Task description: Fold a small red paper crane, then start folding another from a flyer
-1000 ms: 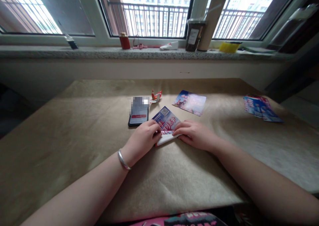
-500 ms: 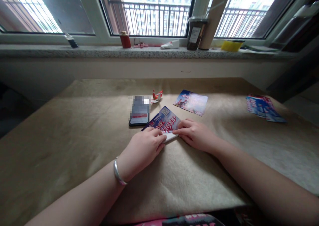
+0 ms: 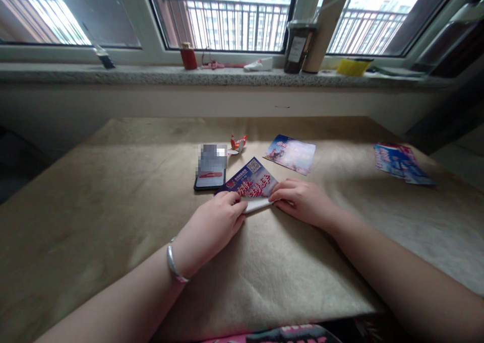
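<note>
A blue printed leaflet [image 3: 250,181] with red lettering lies folded on the beige cloth, its white underside showing at the near edge. My left hand [image 3: 214,224], with a silver bangle on the wrist, curls over the leaflet's near left part, fingers pressed on the fold. My right hand [image 3: 302,201] presses its fingertips on the leaflet's near right corner. A black phone [image 3: 210,169] lies just left of the leaflet.
A small red-and-white folded paper figure [image 3: 237,143] sits behind the phone. Another leaflet [image 3: 290,153] lies behind my right hand, and a stack of leaflets [image 3: 401,163] at the far right. The stone windowsill [image 3: 151,75] holds a red cup, a dark jar and a yellow bowl.
The leaflet has turned slightly and flattened under my hands. My left hand has slid a little left and toward me along the fold; my right hand has stayed at the right corner.
</note>
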`<state>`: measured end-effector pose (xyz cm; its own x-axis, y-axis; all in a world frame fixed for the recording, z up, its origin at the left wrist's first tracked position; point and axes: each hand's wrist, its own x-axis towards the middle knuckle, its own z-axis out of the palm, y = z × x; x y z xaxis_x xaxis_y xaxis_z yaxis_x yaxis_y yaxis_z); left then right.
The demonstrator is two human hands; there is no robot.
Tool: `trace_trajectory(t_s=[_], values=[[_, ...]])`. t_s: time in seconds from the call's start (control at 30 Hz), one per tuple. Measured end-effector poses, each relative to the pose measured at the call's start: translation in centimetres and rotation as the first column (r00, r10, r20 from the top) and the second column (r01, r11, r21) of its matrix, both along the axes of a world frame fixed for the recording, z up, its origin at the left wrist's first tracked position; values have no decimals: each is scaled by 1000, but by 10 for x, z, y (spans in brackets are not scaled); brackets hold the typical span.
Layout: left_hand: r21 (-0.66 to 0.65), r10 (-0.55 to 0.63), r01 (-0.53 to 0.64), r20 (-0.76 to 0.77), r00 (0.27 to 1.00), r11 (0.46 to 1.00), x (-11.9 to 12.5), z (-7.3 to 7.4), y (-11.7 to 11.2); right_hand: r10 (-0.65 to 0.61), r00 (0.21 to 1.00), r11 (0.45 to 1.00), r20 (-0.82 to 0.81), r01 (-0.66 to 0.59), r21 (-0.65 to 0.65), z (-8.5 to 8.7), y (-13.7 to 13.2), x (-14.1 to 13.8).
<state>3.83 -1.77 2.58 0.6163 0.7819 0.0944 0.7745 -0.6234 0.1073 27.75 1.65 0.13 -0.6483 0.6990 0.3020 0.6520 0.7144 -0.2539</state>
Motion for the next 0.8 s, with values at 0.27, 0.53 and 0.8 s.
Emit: trace_trajectory(t_s=[0.27, 0.53, 0.8], values=[[29, 9, -9, 10, 1000, 1000, 1, -2, 1, -5, 999, 1000, -39, 4, -18, 0, 1, -1], [27, 22, -23, 6, 1000, 999, 2, -2, 2, -12, 1000, 1000, 17, 12, 1, 0, 1, -1], [18, 41, -41, -2, 999, 999, 4, -1, 1, -39, 998, 999, 45, 39, 4, 1, 0, -1]])
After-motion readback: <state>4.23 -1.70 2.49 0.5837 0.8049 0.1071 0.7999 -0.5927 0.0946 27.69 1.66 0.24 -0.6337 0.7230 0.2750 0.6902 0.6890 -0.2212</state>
